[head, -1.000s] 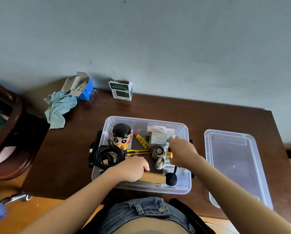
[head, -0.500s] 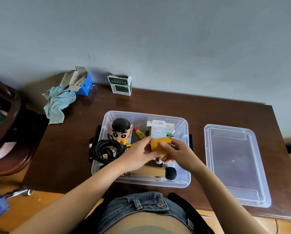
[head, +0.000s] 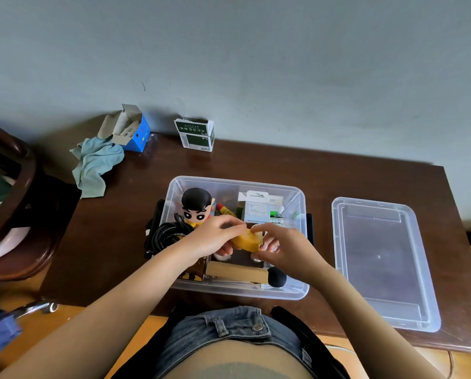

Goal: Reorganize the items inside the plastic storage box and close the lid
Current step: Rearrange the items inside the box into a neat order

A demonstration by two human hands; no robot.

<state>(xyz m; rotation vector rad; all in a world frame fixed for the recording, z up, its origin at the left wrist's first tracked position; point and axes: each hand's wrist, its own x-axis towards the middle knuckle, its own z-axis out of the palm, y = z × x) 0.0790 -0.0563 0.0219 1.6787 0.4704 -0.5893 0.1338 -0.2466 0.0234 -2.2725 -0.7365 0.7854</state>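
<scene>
The clear plastic storage box (head: 297,292) sits open on the dark wooden table. Above its middle, my left hand (head: 215,237) and my right hand (head: 283,246) both grip a small yellow object (head: 246,239). Inside the box are a cartoon boy figure (head: 196,205), a coiled black cable (head: 164,235), a yellow tube with a red cap (head: 224,210), white cartons (head: 256,207), a wooden block (head: 237,272) and a black ball-shaped thing (head: 276,277). The clear lid (head: 379,262) lies flat to the right of the box.
At the table's back stand a green-and-white carton (head: 197,134), an open blue box (head: 131,129) and a light blue cloth (head: 96,162). A dark wooden chair (head: 12,198) is at the left. The table's front edge is close to my body.
My right hand lifted the yellow object out of the box's clutter, and my left hand left the wooden block and joined it. Both hands now hold it slightly lower and turned.
</scene>
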